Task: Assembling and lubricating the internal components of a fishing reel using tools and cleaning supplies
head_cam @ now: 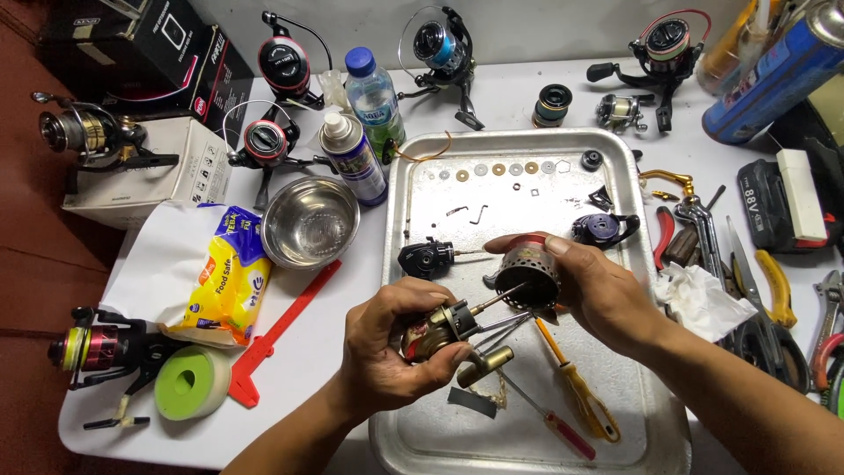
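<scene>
Now left hand [387,347] around reel body [437,330], right hand [598,286] on perforated spool [527,268].

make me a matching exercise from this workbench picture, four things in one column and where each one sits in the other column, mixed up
Things:
1. perforated spool
2. steel bowl
3. green tape roll
4. row of small washers

Places:
A. near the front left edge of the table
B. along the far end of the metal tray
C. in the right hand
D. on the table, left of the tray

Pairs: 1-C, 2-D, 3-A, 4-B
</scene>
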